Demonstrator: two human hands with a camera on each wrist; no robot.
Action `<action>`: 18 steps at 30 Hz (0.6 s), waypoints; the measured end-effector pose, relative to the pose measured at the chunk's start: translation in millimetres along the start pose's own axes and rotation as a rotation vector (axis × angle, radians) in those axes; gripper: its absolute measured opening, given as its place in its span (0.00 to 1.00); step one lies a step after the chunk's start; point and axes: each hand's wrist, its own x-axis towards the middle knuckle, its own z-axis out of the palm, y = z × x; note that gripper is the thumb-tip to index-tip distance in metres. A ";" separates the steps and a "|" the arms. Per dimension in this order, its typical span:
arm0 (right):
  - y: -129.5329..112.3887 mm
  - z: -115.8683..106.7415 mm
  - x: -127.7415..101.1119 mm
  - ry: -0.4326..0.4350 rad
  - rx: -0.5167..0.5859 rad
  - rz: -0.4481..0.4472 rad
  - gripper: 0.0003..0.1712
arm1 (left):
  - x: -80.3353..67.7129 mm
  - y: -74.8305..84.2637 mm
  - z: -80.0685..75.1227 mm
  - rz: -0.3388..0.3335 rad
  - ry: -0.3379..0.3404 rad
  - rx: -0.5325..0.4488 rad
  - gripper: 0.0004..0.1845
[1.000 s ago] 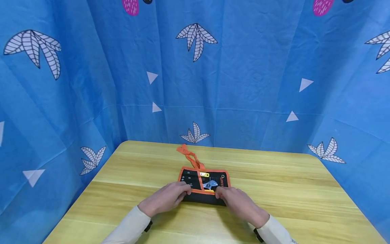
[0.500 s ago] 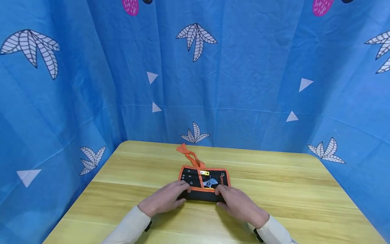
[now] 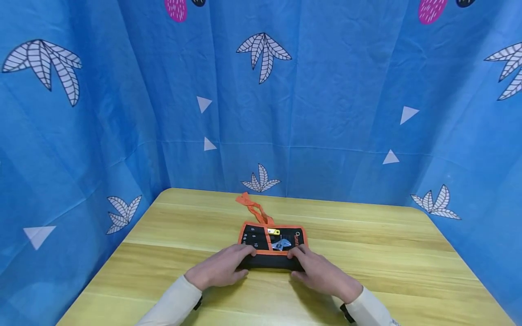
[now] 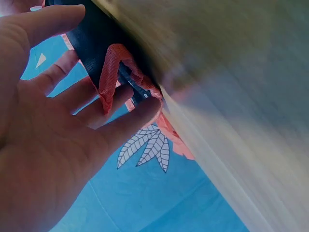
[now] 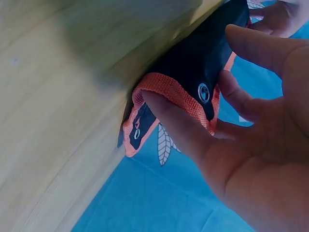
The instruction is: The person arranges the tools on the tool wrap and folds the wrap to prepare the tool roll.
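A black tool roll (image 3: pixel 269 261) with orange trim lies on the table, its near part folded over. My left hand (image 3: pixel 222 268) grips the left end of the fold, fingers over the top and thumb on the near side. At the other end my right hand (image 3: pixel 322 272) holds it the same way. Behind the fold, the pockets show an adjustable wrench (image 3: pixel 282 244) and the end of a yellow tool (image 3: pixel 273 231). The right wrist view shows a metal eyelet (image 5: pixel 203 93) on the black fabric. The orange trim (image 4: pixel 110 72) bends at the roll's end beside my left fingers.
An orange strap (image 3: pixel 254 207) trails from the roll's far edge toward the back of the wooden table (image 3: pixel 367 244). A blue curtain (image 3: pixel 334 108) with leaf prints hangs behind the table and along its sides.
The near fold has tipped slightly farther over, covering a yellow strip seen before at its edge. Both thumbs have come lower, onto the near side of the roll.
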 end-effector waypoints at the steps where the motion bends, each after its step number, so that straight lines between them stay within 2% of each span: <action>1: 0.8 -0.8 0.0 -0.005 0.012 -0.001 0.19 | 0.1 -0.1 0.0 -0.002 -0.001 0.001 0.24; 7: 5.2 -7.1 -0.6 -0.014 0.025 -0.012 0.23 | -0.7 0.6 -0.8 -0.033 -0.002 0.012 0.29; 11: 7.6 -9.3 -1.1 -0.010 -0.018 -0.009 0.28 | -0.2 0.0 -1.3 -0.046 0.006 0.032 0.32; 18: 8.8 -11.6 -2.1 0.004 -0.091 -0.014 0.30 | 1.8 -0.8 -2.1 -0.063 0.003 0.043 0.32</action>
